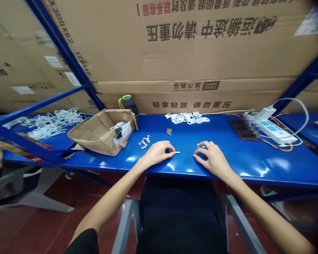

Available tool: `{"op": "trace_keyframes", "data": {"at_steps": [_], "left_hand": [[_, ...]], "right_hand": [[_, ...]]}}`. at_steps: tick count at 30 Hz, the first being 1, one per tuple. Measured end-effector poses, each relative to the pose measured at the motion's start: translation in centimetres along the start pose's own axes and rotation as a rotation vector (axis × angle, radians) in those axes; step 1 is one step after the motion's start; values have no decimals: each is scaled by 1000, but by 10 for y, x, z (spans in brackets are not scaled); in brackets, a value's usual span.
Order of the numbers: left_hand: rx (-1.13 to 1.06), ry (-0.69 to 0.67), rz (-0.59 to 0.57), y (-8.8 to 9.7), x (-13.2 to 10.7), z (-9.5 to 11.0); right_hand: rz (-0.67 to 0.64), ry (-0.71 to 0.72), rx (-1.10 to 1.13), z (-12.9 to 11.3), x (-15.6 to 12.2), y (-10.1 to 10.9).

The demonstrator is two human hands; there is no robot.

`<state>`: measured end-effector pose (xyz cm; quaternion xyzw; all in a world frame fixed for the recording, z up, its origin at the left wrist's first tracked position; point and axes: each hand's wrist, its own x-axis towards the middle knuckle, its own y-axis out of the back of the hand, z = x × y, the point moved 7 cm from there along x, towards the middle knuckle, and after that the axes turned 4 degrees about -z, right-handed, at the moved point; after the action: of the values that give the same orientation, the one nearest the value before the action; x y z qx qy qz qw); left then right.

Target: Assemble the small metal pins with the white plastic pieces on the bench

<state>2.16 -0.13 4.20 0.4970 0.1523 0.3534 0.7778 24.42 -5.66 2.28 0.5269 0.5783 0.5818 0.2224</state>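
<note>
The left hand (157, 153) pinches one white peg (177, 152) in its fingers (171, 149), just above the table (254, 167). The right hand (213, 158) curls its fingers (202, 152) beside one small metal part (200, 145); whether they grip it is hard to tell.

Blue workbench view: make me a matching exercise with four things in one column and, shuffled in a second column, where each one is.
Things:
1. Left hand
2. White plastic parts
3. Cardboard box
4. Power strip

Places:
A. Far right of the blue bench
B. Left of the small metal fittings
C. Holding a small pale stick
D. Heaped at the bench's back edge, near the middle

Pairs: 1-C, 2-D, 3-B, 4-A
</note>
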Motion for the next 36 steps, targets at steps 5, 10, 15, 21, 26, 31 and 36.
{"op": "trace_keyframes", "data": {"at_steps": [5,10,15,21,26,31,36], "left_hand": [[59,92,121,17,15,-37],[212,137,161,25,36,-54],[251,186,222,29,46,-64],[197,225,348,59,3,-69],[127,323,205,76,-61,-81],[396,434,166,69,-88,-68],[502,387,166,46,-76,-47]], "right_hand": [[3,5,-53,34,2,4],[-165,187,2,51,39,-14],[-171,238,-26,77,84,-19],[-67,179,-116,100,107,-15],[165,-75,-151,101,98,0],[97,46,-48,37,84,-3],[26,131,40,-27,63,-1]]}}
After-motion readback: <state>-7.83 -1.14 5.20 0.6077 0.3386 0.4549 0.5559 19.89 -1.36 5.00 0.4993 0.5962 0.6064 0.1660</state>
